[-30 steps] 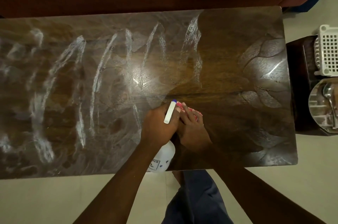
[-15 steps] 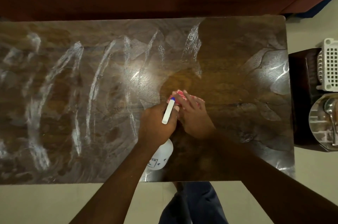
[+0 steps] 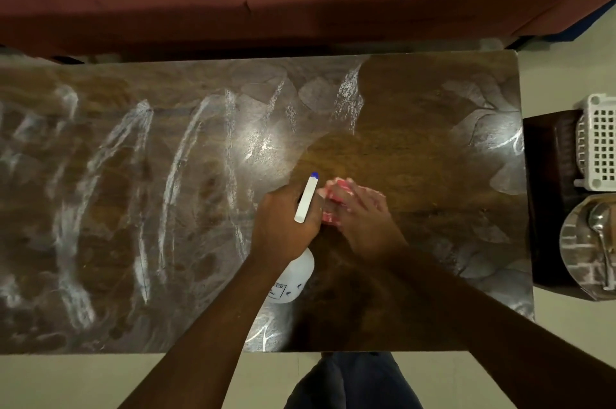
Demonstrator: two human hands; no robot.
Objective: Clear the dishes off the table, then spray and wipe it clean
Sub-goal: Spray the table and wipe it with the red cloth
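The right hand (image 3: 363, 218) presses a pink cloth (image 3: 333, 190) onto the table (image 3: 433, 101) a little right of its middle, nearer the near edge than the far one. Its fingers look laid out over the bunched cloth rather than curled round it. Just beside it, on its left and touching or nearly so, the left hand (image 3: 283, 221) grips the neck of a white spray bottle (image 3: 293, 278), fingers wrapped round it, the blue-tipped nozzle pointing toward the far edge.

The wiping turns on one thing: the white streaks (image 3: 173, 181) all lie to the left of the cloth, and their long axes run from near edge to far edge. The patch round the cloth and toward the far right corner looks dark and wiped. So the cloth probably has to travel left, and the bottle hand stands between it and the streaks.

The plate (image 3: 573, 252) with its spoon (image 3: 600, 225) and a white basket (image 3: 600, 141) sit on a side stand (image 3: 550, 195) off the right edge
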